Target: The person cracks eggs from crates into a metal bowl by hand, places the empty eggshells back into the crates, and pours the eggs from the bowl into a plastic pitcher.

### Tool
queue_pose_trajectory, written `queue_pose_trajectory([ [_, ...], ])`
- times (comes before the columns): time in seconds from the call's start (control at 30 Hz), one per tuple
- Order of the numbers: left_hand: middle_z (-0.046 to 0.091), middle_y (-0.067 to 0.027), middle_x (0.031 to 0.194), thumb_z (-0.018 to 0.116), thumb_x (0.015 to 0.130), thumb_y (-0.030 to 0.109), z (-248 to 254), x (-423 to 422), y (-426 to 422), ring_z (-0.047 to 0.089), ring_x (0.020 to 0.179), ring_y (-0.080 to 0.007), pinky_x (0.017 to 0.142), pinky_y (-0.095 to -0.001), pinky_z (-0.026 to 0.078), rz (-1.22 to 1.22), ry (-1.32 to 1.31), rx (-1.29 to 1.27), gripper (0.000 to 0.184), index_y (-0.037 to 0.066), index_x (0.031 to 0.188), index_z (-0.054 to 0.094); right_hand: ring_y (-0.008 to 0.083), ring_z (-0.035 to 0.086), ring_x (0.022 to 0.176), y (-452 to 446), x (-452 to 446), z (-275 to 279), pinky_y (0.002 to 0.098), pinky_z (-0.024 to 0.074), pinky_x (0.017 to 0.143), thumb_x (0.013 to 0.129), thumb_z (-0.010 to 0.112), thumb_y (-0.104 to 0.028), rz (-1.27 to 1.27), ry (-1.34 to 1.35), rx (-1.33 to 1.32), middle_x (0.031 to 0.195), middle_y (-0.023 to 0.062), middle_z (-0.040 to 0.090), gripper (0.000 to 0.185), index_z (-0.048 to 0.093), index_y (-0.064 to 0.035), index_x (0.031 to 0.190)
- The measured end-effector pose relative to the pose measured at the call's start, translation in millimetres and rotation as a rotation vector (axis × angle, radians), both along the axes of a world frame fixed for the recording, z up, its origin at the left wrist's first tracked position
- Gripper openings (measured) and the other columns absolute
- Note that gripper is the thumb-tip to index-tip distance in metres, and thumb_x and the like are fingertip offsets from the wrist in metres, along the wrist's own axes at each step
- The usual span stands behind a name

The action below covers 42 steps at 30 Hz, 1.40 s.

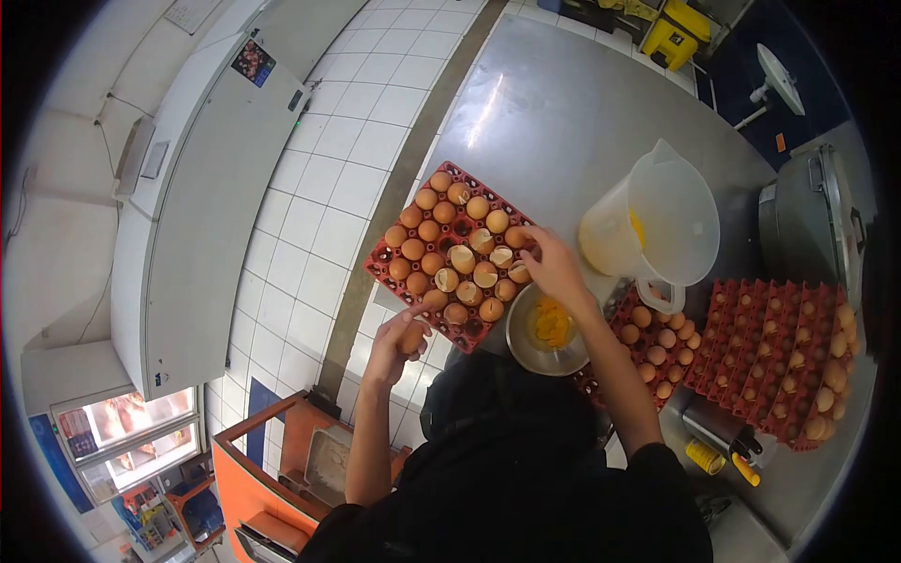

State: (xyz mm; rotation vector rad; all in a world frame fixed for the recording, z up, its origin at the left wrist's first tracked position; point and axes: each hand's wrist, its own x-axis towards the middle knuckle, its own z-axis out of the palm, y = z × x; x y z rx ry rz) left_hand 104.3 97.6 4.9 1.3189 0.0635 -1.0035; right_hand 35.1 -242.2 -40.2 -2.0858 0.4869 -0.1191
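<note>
A red egg tray [378, 266] holds whole brown eggs and several opened, empty eggshells [461, 259]. My left hand [394, 349] is at the tray's near left edge, curled round a brown egg [410, 338]. Its index finger reaches toward another egg [435, 300] in the tray. My right hand [556, 267] is over the tray's right edge, its fingers bent round a brown egg [515, 237]; the fingertips are partly hidden. Below the right wrist, a steel bowl [519, 352] contains yellow yolks [552, 324].
A clear plastic jug [690, 225] with some yellow liquid stands on the steel table [554, 103]. Stacked red trays of eggs [774, 347] stand at right beside a large metal pot [798, 220]. A yellow-handled tool [746, 469] lies below them. A white freezer [221, 216] is at left.
</note>
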Motion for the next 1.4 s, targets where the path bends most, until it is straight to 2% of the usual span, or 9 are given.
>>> queue_pose_trajectory([
  [0.33, 0.068, -0.0027, 0.099, 0.062, 0.107, 0.044, 6.4, -22.6, -49.9, 0.063, 0.078, -0.0121, 0.059, -0.0230, 0.043, -0.046, 0.093, -0.058, 0.052, 0.003, 0.139, 0.062, 0.0327, 0.070, 0.112, -19.2, 32.9, -7.2, 0.0445, 0.0571, 0.095, 0.090, 0.074, -0.017, 0.083, 0.225, -0.216, 0.123, 0.0146, 0.068, 0.042, 0.062, -0.0098, 0.130],
  [0.5, 0.065, -0.0081, 0.119, 0.058, 0.109, 0.041, 2.4, -35.2, -94.0, 0.072, 0.096, -0.0218, 0.079, -0.0336, 0.062, -0.126, 0.244, -0.170, 0.047, 0.008, 0.143, 0.055, 0.0188, 0.068, 0.111, -28.8, -36.3, 33.1, 0.0346, 0.0596, 0.091, 0.092, 0.076, -0.007, -0.028, -0.080, 0.751, 0.126, 0.0091, 0.063, 0.051, 0.056, -0.0046, 0.138],
  [0.6, 0.061, -0.0109, 0.134, 0.051, 0.110, 0.051, -14.0, -37.1, -119.9, 0.075, 0.099, -0.0256, 0.081, -0.0355, 0.065, -0.201, 0.315, -0.240, 0.055, 0.010, 0.146, 0.053, 0.0189, 0.068, 0.110, -12.5, -95.8, 27.2, 0.0320, 0.0602, 0.090, 0.093, 0.076, -0.002, -0.005, -0.127, 0.284, 0.132, 0.0108, 0.060, 0.058, 0.052, -0.0038, 0.145],
  [0.83, 0.062, -0.0095, 0.130, 0.040, 0.112, 0.059, -13.7, -42.4, -171.6, 0.070, 0.089, -0.0195, 0.077, -0.0335, 0.063, -0.391, 0.361, -0.224, 0.061, 0.012, 0.150, 0.048, 0.0220, 0.065, 0.122, 17.5, -141.3, 75.0, 0.0347, 0.0597, 0.094, 0.096, 0.075, -0.004, -0.468, -0.436, 0.329, 0.141, 0.0142, 0.059, 0.061, 0.050, -0.0055, 0.153],
  [0.9, 0.063, -0.0087, 0.128, 0.039, 0.112, 0.060, -16.1, -49.0, -180.9, 0.069, 0.089, -0.0178, 0.076, -0.0324, 0.062, -0.431, 0.371, -0.224, 0.063, 0.012, 0.151, 0.048, 0.0233, 0.065, 0.123, 25.1, -144.6, 52.8, 0.0356, 0.0584, 0.097, 0.098, 0.073, -0.007, -0.370, -0.429, -0.039, 0.143, 0.0167, 0.060, 0.056, 0.054, -0.0030, 0.151],
  [1.03, 0.065, -0.0052, 0.125, 0.038, 0.109, 0.067, -24.5, -59.3, -189.3, 0.066, 0.091, -0.0157, 0.077, -0.0310, 0.057, -0.501, 0.423, -0.236, 0.070, 0.012, 0.152, 0.046, 0.0229, 0.065, 0.123, 34.2, -141.4, 54.5, 0.0351, 0.0567, 0.100, 0.100, 0.072, -0.010, -0.174, -0.228, -0.025, 0.142, 0.0172, 0.063, 0.050, 0.058, -0.0010, 0.147],
  [1.1, 0.064, -0.0042, 0.126, 0.039, 0.108, 0.068, -26.7, -58.9, -185.4, 0.066, 0.092, -0.0154, 0.078, -0.0309, 0.056, -0.498, 0.423, -0.171, 0.072, 0.012, 0.152, 0.046, 0.0226, 0.066, 0.124, 39.2, -144.4, 47.0, 0.0367, 0.0546, 0.104, 0.100, 0.073, -0.010, -0.416, -0.234, 0.305, 0.140, 0.0153, 0.065, 0.051, 0.057, -0.0017, 0.148],
  [1.3, 0.064, -0.0044, 0.130, 0.039, 0.108, 0.070, -32.2, -60.1, -183.9, 0.065, 0.092, -0.0159, 0.078, -0.0324, 0.055, -0.484, 0.447, -0.170, 0.073, 0.014, 0.154, 0.045, 0.0220, 0.066, 0.123, 52.4, -143.8, 38.7, 0.0353, 0.0554, 0.101, 0.098, 0.072, -0.007, -0.398, -0.303, 0.120, 0.138, 0.0137, 0.066, 0.049, 0.059, -0.0029, 0.145],
  [1.4, 0.063, -0.0062, 0.133, 0.048, 0.109, 0.056, -29.0, -61.1, -186.7, 0.067, 0.095, -0.0172, 0.080, -0.0341, 0.056, -0.465, 0.443, -0.166, 0.062, 0.013, 0.154, 0.043, 0.0206, 0.067, 0.119, 48.4, -142.0, 46.2, 0.0335, 0.0556, 0.098, 0.097, 0.073, -0.007, -0.354, -0.219, 0.213, 0.133, 0.0122, 0.066, 0.043, 0.060, -0.0022, 0.138],
])
